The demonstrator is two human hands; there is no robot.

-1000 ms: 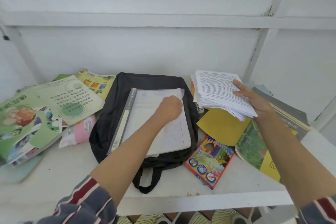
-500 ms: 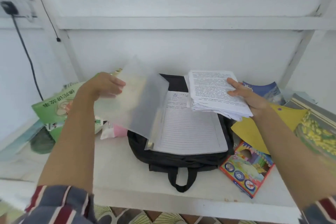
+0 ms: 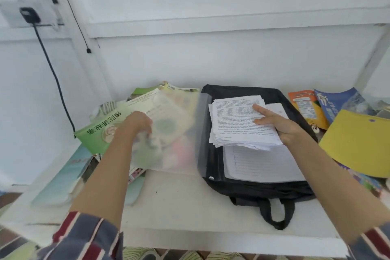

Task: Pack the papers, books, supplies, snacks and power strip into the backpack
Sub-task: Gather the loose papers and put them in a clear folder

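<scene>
Backpack (image 3: 259, 194), black soft fabric, is laid flat on the white shelf (image 3: 179, 202), right of centre, with its strap loop (image 3: 276, 215) toward the near edge. Striped sleeves are seen at the near corners. The shelf surface is matte, painted and slightly speckled. A clear plastic folder lies open on the bag, with ruled sheets (image 3: 259, 164) flat in its right half. Its frosted cover (image 3: 179, 143) is spread left over a pile of books. The left hand (image 3: 138, 124) is set on that cover; it is motion-blurred, so grip or mere press cannot be told. A stack of printed papers (image 3: 238, 120), white with ragged edges, is held over the far half of the ruled sheets by the right hand (image 3: 280, 126), thumb and forefinger on top, the other fingers underneath. A glossy green book (image 3: 95, 135) is seen at left and a pale teal book (image 3: 63, 175) nearer. At right are a smooth yellow folder (image 3: 356, 143), an orange snack packet (image 3: 306, 105) and a blue book (image 3: 337, 101). Beyond, the white wall is crossed by a ledge. A black plug (image 3: 29, 15) is seated in a socket at far left, and its cable (image 3: 52, 69) runs down.
</scene>
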